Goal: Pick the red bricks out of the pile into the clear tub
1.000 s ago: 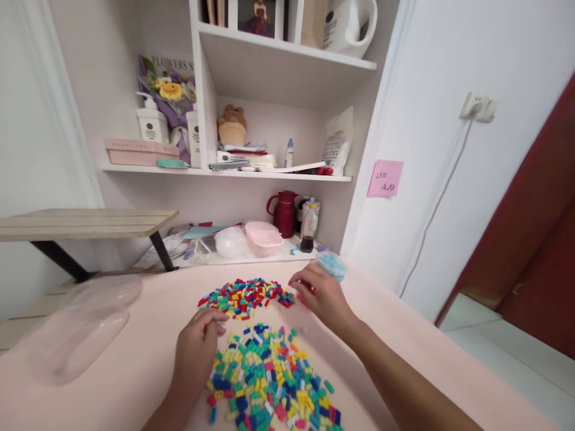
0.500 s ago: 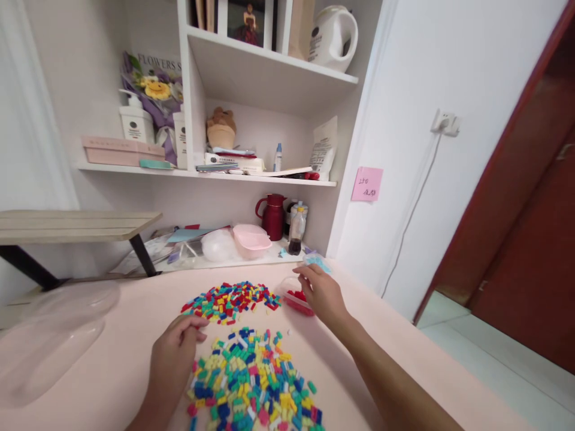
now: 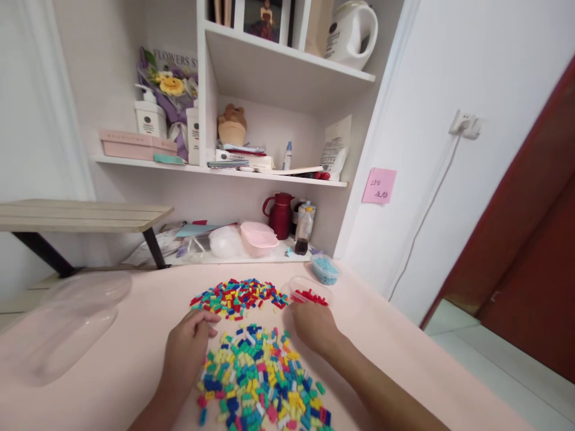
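Note:
Two heaps of small building bricks lie on the pink tabletop. The back heap is mixed, with many red ones; the front heap is mostly green, yellow and blue. My left hand rests at the left of the gap between them, fingers loosely bent and slightly apart, holding nothing I can see. At the back heap's right end, my right hand reaches down to the table in front of a clear tub of red bricks. Its fingertips are mostly hidden behind the hand, so any brick in them cannot be seen.
A clear tub of light blue bricks stands behind the red one. Clear plastic lids or trays lie at the left. Behind are a wooden stand, a pink container, a red jug and a bottle.
My right hand has dropped from above the red-brick tub to the table in front of it, uncovering the blue-brick tub. My left hand stays nearly still; the view has shifted slightly.

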A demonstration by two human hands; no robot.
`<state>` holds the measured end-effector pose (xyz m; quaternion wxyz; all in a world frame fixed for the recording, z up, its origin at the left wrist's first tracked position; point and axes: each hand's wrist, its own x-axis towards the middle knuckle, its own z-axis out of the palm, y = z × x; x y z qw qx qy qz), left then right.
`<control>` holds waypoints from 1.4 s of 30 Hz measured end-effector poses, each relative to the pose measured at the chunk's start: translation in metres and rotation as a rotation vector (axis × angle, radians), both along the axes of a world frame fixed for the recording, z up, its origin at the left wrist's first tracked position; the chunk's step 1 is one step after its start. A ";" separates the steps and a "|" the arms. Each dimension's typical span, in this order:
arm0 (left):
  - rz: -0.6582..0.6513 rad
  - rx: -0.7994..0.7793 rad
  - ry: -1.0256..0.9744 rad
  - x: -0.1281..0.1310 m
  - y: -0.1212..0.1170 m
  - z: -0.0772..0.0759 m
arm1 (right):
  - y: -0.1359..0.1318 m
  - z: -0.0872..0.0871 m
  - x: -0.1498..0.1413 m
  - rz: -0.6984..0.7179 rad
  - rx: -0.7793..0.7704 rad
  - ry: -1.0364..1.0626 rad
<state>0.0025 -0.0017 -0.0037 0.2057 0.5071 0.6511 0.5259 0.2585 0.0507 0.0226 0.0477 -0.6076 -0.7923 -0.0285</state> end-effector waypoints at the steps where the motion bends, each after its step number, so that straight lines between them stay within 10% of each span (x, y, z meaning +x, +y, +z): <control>1: -0.013 -0.012 0.004 0.000 0.000 0.000 | 0.000 -0.001 -0.001 0.005 -0.003 -0.004; 9: -0.063 -0.065 0.035 0.001 0.002 -0.001 | -0.004 -0.006 -0.011 0.114 -0.033 0.011; 22: -0.080 -0.041 0.056 0.001 0.002 -0.003 | 0.016 -0.036 -0.008 0.236 -0.049 0.648; 42: -0.085 -0.057 0.074 0.000 0.004 -0.008 | 0.015 -0.036 -0.006 0.397 -0.034 0.556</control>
